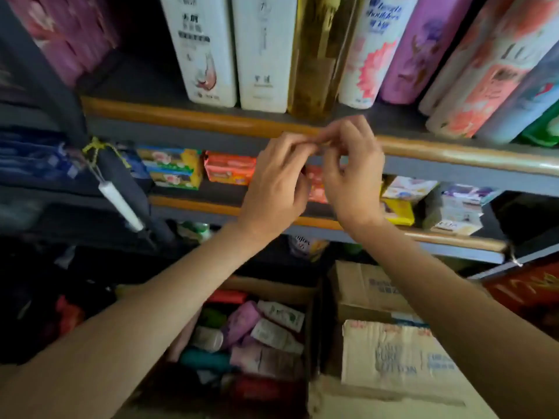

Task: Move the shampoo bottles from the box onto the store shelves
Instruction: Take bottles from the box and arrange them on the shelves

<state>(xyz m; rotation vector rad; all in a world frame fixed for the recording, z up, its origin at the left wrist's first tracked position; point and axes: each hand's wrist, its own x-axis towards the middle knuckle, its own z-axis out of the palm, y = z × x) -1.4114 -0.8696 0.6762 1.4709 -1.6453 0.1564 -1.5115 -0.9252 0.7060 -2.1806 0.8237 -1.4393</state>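
Progress of restocking, seen from the head camera. Shampoo bottles [263,52] already stand in a row along the front edge of the upper shelf [193,119], upright or slightly leaning toward the right end; the row runs from a white bottle near the middle to pink and floral ones at the right, with a purple pack [66,34] at the left end and a bare stretch of shelf between. Below, the open box [242,337] at the bottom edge of the view holds many more bottles lying on their sides, pink, purple, teal and white, packed close together. A second carton [393,355], closed, sits just beside it to the right. The left hand [278,179] and the right hand [351,173] meet in front of the orange trim of the upper shelf, fingertips touching, fingers curled as if pinching some small thing between them; what it is cannot be told, as motion blur hides it. Neither hand holds a bottle. The lower shelf [230,207] behind the hands carries small boxed goods [230,167], not shampoo.

Judgement: the task appears partly done at most. Several bottles stand shelved, yet the box looks nearly full, so most of the transfer remains. Room for more shows toward the left end of the upper shelf.
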